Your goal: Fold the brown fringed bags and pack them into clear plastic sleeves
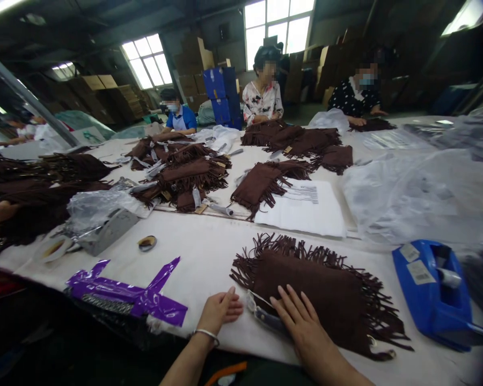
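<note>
White table (201,252). I note right hand (301,321) nearer, fingers spread flat on fringed bag (338,289) lying crosswise beyond fingertips. Left hand (219,312) beside it, fingers together, empty.

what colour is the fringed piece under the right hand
The fringed piece is dark brown, fringe too; head view shows it best.

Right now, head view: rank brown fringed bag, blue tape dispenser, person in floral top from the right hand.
1. Brown fringed bag, under the right hand, touching.
2. Blue tape dispenser, to its right.
3. Person in floral top, across the table.
</note>
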The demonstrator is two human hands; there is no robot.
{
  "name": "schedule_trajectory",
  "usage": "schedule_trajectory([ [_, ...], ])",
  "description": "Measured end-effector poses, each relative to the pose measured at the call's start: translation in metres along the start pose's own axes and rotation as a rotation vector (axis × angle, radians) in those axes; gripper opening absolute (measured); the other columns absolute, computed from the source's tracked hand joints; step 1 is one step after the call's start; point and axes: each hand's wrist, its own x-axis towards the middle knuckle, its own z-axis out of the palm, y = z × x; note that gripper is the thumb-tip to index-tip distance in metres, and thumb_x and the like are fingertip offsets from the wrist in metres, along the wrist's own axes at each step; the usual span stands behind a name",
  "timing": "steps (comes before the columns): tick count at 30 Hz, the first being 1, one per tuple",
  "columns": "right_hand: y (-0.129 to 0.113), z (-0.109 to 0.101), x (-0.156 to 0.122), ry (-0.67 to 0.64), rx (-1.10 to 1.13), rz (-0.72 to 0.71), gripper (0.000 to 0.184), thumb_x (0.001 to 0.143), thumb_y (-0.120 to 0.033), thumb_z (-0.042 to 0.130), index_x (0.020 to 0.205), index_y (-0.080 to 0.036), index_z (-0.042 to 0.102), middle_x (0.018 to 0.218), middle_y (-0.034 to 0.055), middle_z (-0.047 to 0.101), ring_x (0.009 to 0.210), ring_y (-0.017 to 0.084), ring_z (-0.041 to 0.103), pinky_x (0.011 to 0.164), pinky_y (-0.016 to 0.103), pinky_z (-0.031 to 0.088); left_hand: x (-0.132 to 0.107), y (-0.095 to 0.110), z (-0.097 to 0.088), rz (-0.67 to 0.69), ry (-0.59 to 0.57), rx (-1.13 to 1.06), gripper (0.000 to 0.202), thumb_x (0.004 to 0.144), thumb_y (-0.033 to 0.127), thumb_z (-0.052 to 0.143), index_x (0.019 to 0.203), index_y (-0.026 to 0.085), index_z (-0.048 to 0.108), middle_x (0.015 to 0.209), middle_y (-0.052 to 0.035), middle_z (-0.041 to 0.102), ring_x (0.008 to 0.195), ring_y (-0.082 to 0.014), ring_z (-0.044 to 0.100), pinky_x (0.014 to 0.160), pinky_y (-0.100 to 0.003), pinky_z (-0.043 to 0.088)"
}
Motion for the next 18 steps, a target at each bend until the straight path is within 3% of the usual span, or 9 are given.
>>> schedule_trajectory([
  [4, 0.013, 0.016, 0.002, 0.097, -0.118, -0.044, 0.071, 0.074, 0.002, 0.039, 0.139, -0.025, 0.033, 0.141, 0.0070, 0.038, 0.129, 0.032, 0.034, 0.094, 0.050, 0.044, -0.009, -0.002, 0.006, -0.081, -0.103, -0.255, 0.052, 0.074, 0.054, 0.062, 0.099, 0.008, 0.060, 0.099, -0.0194, 0.068, 0.085, -0.0235, 0.068, 0.077, -0.034, 0.055],
  [8, 0.031, 0.014, 0.007, 0.105, -0.107, -0.166, 0.065, 0.075, 0.002, 0.036, 0.137, -0.017, 0.036, 0.136, 0.0066, 0.046, 0.124, 0.025, 0.043, 0.094, 0.040, 0.048, -0.010, -0.003, 0.015, -0.138, -0.358, -0.453, 0.051, 0.078, 0.053, 0.058, 0.103, 0.008, 0.059, 0.104, -0.0178, 0.067, 0.089, -0.0235, 0.067, 0.086, -0.038, 0.052],
  [11, 0.038, 0.009, 0.007, 0.100, -0.094, -0.201, 0.065, 0.075, 0.003, 0.034, 0.137, -0.014, 0.035, 0.134, 0.0074, 0.048, 0.122, 0.021, 0.046, 0.094, 0.037, 0.049, -0.001, -0.004, 0.037, -0.079, -0.512, -0.582, 0.040, 0.081, 0.043, 0.057, 0.104, 0.010, 0.060, 0.101, -0.0143, 0.068, 0.091, -0.0242, 0.066, 0.087, -0.040, 0.050],
  [14, 0.038, 0.002, 0.003, 0.101, -0.090, -0.231, 0.065, 0.075, 0.001, 0.034, 0.138, -0.014, 0.033, 0.136, 0.0058, 0.046, 0.122, 0.020, 0.046, 0.094, 0.034, 0.050, 0.016, -0.001, 0.062, -0.094, -0.557, -0.710, 0.032, 0.077, 0.027, 0.057, 0.102, 0.008, 0.063, 0.095, -0.0142, 0.070, 0.093, -0.0272, 0.065, 0.087, -0.040, 0.050],
  [18, 0.033, -0.005, -0.005, 0.117, -0.070, -0.261, 0.066, 0.075, -0.001, 0.035, 0.140, -0.014, 0.029, 0.135, 0.0038, 0.047, 0.121, 0.017, 0.047, 0.093, 0.029, 0.050, 0.040, 0.005, 0.078, -0.182, -0.602, -0.803, 0.038, 0.075, 0.027, 0.056, 0.105, 0.004, 0.063, 0.092, -0.0166, 0.071, 0.096, -0.0321, 0.064, 0.090, -0.047, 0.046],
])
